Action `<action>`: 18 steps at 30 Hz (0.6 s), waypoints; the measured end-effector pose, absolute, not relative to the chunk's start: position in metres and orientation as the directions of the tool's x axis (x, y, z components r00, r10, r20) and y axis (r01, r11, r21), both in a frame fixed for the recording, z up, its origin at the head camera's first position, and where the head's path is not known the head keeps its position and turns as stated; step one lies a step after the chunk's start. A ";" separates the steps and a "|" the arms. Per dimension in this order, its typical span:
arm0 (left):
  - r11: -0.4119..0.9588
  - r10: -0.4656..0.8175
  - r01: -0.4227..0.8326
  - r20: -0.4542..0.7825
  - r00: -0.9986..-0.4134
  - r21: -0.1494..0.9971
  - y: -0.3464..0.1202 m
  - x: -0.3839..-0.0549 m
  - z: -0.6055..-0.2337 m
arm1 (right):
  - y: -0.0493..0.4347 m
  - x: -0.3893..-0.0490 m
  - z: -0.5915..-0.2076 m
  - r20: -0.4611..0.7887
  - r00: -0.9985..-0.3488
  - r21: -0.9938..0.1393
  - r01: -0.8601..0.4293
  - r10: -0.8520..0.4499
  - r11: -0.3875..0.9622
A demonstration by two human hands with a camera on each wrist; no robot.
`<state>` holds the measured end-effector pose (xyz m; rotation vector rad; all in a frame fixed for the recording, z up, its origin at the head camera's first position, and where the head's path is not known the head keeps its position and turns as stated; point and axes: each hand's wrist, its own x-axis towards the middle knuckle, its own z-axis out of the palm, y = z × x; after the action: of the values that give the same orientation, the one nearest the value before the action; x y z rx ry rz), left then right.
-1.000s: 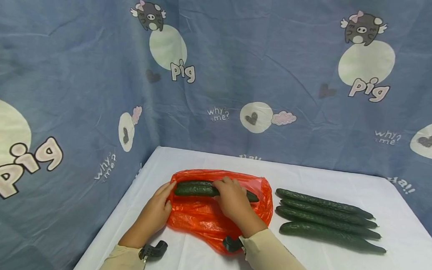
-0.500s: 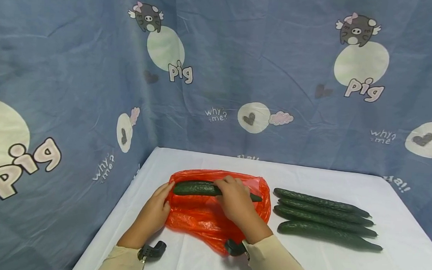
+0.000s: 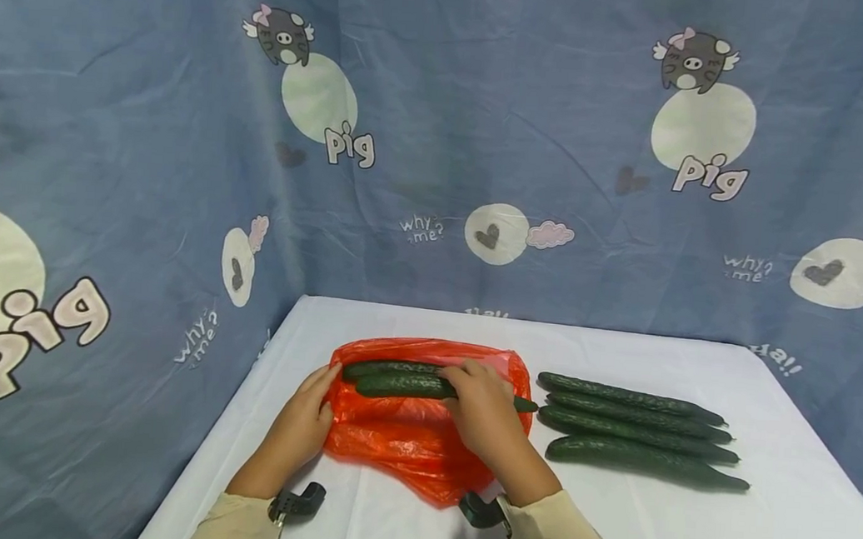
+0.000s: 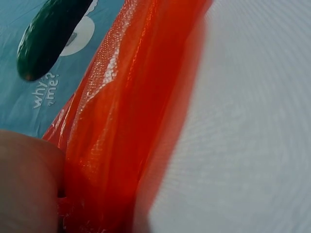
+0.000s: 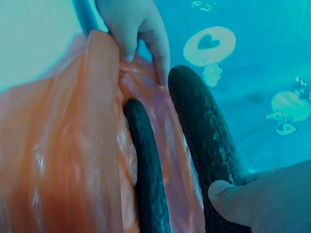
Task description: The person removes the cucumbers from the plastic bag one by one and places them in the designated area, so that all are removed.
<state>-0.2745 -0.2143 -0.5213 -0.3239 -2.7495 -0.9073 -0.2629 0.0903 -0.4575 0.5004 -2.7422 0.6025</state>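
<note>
My right hand [image 3: 478,402] grips a dark green cucumber [image 3: 401,384] around its middle, thumb [image 5: 221,191] on the near side. It is held over an opened red plastic bag [image 3: 404,443], its left end rising above the mouth in the right wrist view. A second cucumber [image 5: 146,165] lies inside the bag, just behind the held one in the head view. At the bag's left edge, my left hand [image 3: 301,419] pinches the plastic between thumb and fingers. In the left wrist view, the held cucumber [image 4: 46,36] shows beyond the red plastic [image 4: 112,126].
Several more cucumbers [image 3: 638,438] lie side by side on the white tablecloth [image 3: 609,524], right of the bag. A blue printed curtain [image 3: 404,126] stands behind the table and along its left side.
The cucumber in my right hand has shifted to the right and up off the other one, which shows again behind it. My left hand keeps its place at the bag's edge.
</note>
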 end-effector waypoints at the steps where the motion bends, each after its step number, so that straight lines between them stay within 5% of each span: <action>1: 0.783 0.137 0.275 0.277 -0.951 0.557 -0.214 -0.275 -0.521 | 0.093 -0.262 -0.458 0.350 -0.898 -0.347 -0.390 -0.268 0.853; 18: 0.781 0.148 0.291 0.288 -0.946 0.553 -0.215 -0.276 -0.523 | 0.132 -0.250 -0.472 0.365 -0.904 -0.340 -0.353 -0.223 0.872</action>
<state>-0.2764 -0.2146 -0.5232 -0.3438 -2.7446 -0.9077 -0.2499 0.1316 -0.4716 0.4311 -2.7271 0.5815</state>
